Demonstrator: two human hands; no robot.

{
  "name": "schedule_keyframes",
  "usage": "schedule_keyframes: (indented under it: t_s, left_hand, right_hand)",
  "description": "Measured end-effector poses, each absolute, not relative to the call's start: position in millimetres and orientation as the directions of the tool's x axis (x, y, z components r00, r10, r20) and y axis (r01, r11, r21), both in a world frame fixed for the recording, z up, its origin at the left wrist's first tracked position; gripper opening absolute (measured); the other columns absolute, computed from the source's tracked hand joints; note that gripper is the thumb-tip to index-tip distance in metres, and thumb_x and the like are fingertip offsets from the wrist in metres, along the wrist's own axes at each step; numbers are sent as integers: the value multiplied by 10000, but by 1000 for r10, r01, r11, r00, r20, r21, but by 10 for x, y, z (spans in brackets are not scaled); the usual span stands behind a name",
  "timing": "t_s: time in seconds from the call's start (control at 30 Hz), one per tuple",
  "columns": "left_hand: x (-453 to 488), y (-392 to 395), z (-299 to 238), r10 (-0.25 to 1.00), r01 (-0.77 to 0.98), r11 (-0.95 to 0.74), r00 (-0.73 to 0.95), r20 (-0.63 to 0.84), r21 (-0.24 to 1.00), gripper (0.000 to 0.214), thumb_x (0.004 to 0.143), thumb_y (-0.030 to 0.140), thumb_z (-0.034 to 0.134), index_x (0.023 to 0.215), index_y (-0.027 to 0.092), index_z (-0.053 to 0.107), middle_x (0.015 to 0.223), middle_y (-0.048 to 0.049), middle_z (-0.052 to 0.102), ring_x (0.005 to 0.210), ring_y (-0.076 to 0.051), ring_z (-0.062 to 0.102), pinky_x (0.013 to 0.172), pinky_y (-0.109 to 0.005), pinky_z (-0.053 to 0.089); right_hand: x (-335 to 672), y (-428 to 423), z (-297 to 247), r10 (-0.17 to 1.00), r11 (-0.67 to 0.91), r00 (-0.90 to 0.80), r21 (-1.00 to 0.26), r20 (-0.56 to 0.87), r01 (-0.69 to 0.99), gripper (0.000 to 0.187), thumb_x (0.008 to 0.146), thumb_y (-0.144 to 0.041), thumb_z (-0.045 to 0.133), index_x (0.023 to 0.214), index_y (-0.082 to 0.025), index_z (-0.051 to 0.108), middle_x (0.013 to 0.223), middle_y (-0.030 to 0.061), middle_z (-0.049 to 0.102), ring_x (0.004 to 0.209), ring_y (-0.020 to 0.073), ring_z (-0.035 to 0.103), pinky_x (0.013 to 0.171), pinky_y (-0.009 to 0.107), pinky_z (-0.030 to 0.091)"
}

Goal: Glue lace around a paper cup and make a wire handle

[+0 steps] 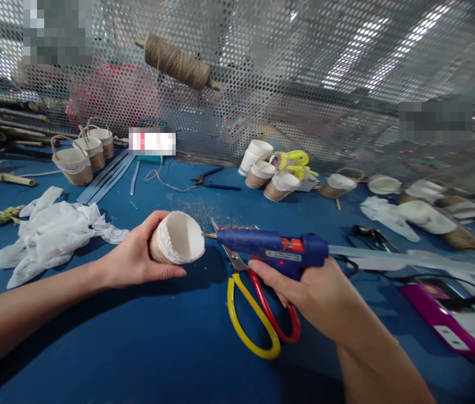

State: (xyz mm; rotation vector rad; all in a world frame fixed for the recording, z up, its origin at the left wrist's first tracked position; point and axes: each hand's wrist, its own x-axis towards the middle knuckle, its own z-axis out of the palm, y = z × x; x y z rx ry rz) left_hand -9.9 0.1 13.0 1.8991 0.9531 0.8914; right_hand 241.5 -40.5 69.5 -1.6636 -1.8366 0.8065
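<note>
Head view: the left hand [138, 255] grips a small cup [184, 238], fingers curled round its far side and thumb along the near side. The cup is held above the blue table [144, 353], tipped so that its pale open mouth faces right and up, with a ruffled white trim [162, 242] round the rim and a brown lower part. The right hand [319, 294] is closed on the handle of a blue glue gun [258, 246], one finger reaching forward under the body. The nozzle points left at the cup's rim; whether it touches, I cannot tell. A small red light shows on the gun's side, and a clear glue stick [409, 261] runs out of its back.

Scissors [267, 339] with one yellow and one red handle lie on the table below the gun, their blades partly hidden by it. White cloth [50, 241] is bunched to the left of the cup. Farther back are pliers [220, 186], loose glue sticks [111, 177] and three cups with handles [78, 175], while more cups [279, 188] stand beside a yellow bundle [294, 158]. Behind them, a spool of twine [176, 62] hangs against a mesh panel [258, 95]
</note>
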Motion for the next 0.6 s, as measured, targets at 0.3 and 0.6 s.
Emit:
schedule_keyframes:
  t_s: [0.3, 0.6]
  left_hand:
    - [-89, -13, 137, 856, 272, -382, 465, 227, 883, 639, 624, 322, 731, 1133, 183, 371, 1039, -57, 551, 957, -196, 553, 868, -315, 457]
    - [-84, -21, 145, 844, 248, -378, 489, 222, 892, 657, 607, 328, 738, 1138, 184, 379, 1046, -67, 563, 946, -209, 564, 861, -334, 467]
  right_hand:
    - [2422, -412, 718, 992, 95, -125, -700, 9, 708, 337, 738, -358, 591, 457, -227, 460, 338, -63, 413, 333, 102, 406, 371, 229, 388]
    - [2400, -412, 742, 990, 120, -141, -697, 27, 707, 234, 757, -341, 570, 559, -218, 552, 330, -79, 393, 315, 100, 399, 368, 225, 382]
